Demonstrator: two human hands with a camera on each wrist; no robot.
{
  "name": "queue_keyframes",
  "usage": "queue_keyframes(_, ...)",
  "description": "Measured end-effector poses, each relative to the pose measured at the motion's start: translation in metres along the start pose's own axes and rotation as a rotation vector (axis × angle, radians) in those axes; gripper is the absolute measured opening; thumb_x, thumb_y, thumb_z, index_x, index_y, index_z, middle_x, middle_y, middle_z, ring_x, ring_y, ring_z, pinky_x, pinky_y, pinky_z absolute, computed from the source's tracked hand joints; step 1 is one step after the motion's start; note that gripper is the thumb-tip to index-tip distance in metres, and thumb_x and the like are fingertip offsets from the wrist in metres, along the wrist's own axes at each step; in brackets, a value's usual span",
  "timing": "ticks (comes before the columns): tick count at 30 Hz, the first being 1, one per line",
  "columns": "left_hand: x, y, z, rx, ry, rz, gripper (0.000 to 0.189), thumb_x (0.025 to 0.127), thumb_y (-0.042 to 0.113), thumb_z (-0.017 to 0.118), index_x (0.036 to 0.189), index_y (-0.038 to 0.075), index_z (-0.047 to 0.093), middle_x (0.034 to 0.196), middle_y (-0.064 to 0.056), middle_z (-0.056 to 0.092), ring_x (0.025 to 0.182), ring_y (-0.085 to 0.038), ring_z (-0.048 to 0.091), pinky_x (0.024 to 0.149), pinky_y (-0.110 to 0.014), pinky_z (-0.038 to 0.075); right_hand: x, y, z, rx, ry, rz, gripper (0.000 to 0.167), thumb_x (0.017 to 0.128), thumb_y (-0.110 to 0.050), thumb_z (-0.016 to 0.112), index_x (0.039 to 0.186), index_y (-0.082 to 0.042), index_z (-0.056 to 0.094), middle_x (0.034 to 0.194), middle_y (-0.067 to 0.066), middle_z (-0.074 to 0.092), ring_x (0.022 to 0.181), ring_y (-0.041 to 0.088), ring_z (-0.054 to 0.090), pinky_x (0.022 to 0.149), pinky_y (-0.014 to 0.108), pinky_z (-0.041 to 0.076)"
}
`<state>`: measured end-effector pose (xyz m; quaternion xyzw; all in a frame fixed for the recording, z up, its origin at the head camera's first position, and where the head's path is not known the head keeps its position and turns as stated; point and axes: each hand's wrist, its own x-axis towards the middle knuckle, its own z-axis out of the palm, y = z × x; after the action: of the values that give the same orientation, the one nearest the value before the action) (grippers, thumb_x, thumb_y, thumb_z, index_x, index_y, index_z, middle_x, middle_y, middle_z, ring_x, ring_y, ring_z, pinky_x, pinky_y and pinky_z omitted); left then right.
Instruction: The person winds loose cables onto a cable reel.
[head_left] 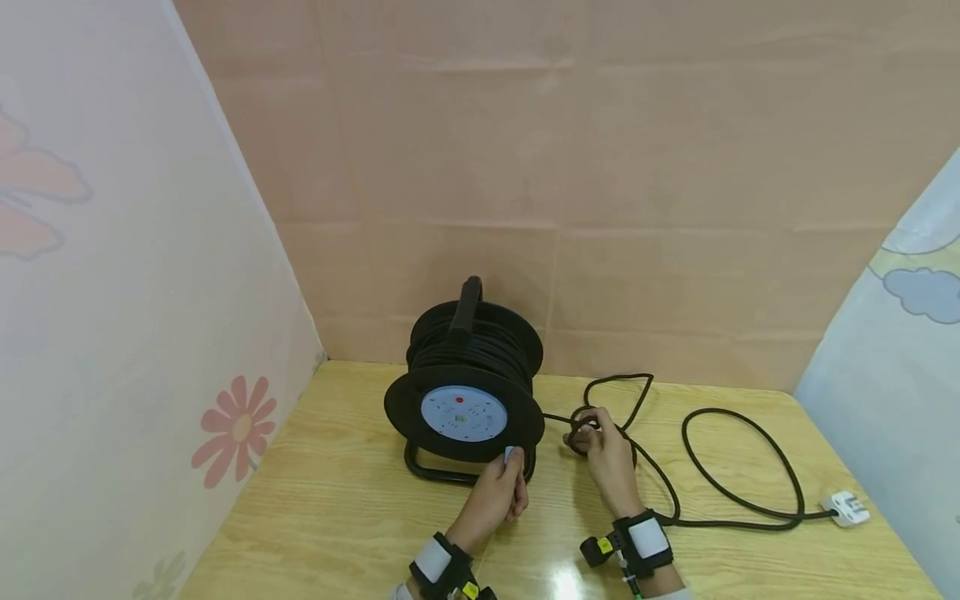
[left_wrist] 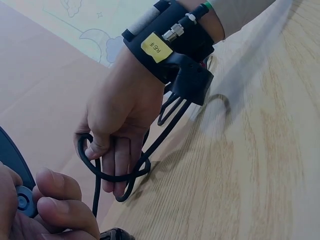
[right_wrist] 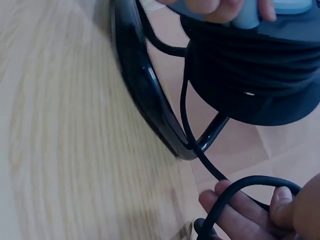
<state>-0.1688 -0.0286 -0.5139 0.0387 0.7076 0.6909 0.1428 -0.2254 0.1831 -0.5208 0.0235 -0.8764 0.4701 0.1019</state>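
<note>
A black cable reel [head_left: 405, 408] with a pale blue socket panel [head_left: 480, 425] stands on the wooden table, wound with black cable [head_left: 480, 354]. At the reel's lower right front, my left hand [head_left: 497, 493] grips its light blue crank knob [head_left: 509, 453], which shows between the curled fingers [left_wrist: 59, 185] in the left wrist view. To the right of the reel, my right hand [head_left: 611, 467] holds the loose black cable [right_wrist: 255, 179] between thumb and fingers. Small loops of that cable hang around the fingers, and one stretch runs from them to the reel.
The loose cable [head_left: 787, 467] curves across the right of the table to a white plug [head_left: 847, 508]. A black tube stand [head_left: 442, 475] holds the reel, with a carry handle [head_left: 468, 308] on top. Brown paper wall [head_left: 637, 167] rises behind the table [head_left: 315, 500].
</note>
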Motion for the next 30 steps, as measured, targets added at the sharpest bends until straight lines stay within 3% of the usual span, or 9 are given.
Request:
queue_keyframes(4,0.0000,0.0000,-0.0008,0.001,0.003,0.007,0.054,0.116,0.050,0.034,0.079,0.014,0.050,0.057,0.003,0.050,0.049,-0.010,0.041,0.050,-0.022,0.039,0.0021,0.0030,-0.0008,0.033,-0.060,0.036,0.021,0.113,-0.003,0.045,0.132,-0.005,0.054,0.107,0.021,0.076,0.098,0.036,0.078,0.068,0.029,0.048)
queue_keyframes(8,-0.0001,-0.0007,-0.0016,0.026,0.004,0.015,0.056,0.116,0.051,0.033,0.079,0.013,0.050,0.057,0.003,0.051,0.049,-0.010,0.042,0.050,-0.023,0.039,0.0038,0.0011,-0.0004,0.161,-0.165,0.074,0.014,0.117,-0.012,0.036,0.127,-0.005,0.043,0.098,0.018,0.066,0.093,0.030,0.073,0.075,0.033,0.051)
queue_keyframes(12,0.0003,-0.0012,-0.0015,0.044,0.004,0.018,0.058,0.116,0.051,0.033,0.079,0.010,0.051,0.057,0.003,0.051,0.049,-0.011,0.042,0.050,-0.023,0.040,0.0046,-0.0031,0.0017,0.208,-0.238,0.083,0.014,0.118,-0.021,0.035,0.119,-0.008,0.039,0.090,0.016,0.058,0.081,0.028,0.062,0.071,0.032,0.048)
queue_keyframes(19,-0.0009,-0.0010,-0.0001,0.045,0.015,0.023,0.057,0.115,0.052,0.035,0.079,0.012,0.051,0.058,0.000,0.051,0.050,-0.012,0.045,0.051,-0.026,0.042,0.0027,-0.0010,0.0008,0.141,-0.261,0.030,0.017,0.118,-0.022,0.039,0.124,-0.007,0.044,0.091,0.017,0.060,0.079,0.026,0.058,0.073,0.030,0.048)
queue_keyframes(24,-0.0012,-0.0013,-0.0004,0.042,0.013,0.025,0.056,0.115,0.053,0.035,0.081,0.012,0.051,0.058,0.001,0.051,0.050,-0.011,0.045,0.050,-0.025,0.041,0.0024,-0.0013,-0.0029,0.070,-0.230,0.023,0.037,0.118,-0.030,0.036,0.142,-0.006,0.052,0.126,0.018,0.060,0.096,0.023,0.063,0.085,0.035,0.051)
queue_keyframes(26,-0.0011,-0.0018,-0.0006,0.038,0.012,0.024,0.055,0.116,0.052,0.034,0.081,0.013,0.051,0.058,0.001,0.051,0.050,-0.011,0.045,0.050,-0.025,0.041,0.0019,-0.0014,-0.0045,0.066,-0.208,0.024,0.038,0.118,-0.026,0.040,0.149,-0.008,0.051,0.135,0.019,0.059,0.096,0.024,0.067,0.082,0.033,0.051)
queue_keyframes(30,-0.0014,-0.0027,-0.0007,0.038,0.015,0.032,0.056,0.116,0.052,0.035,0.080,0.011,0.051,0.058,0.000,0.052,0.050,-0.011,0.045,0.050,-0.026,0.041,0.0013,0.0018,-0.0065,0.095,-0.169,0.040,0.042,0.115,-0.012,0.047,0.157,-0.011,0.047,0.127,0.023,0.063,0.082,0.024,0.072,0.068,0.029,0.054)
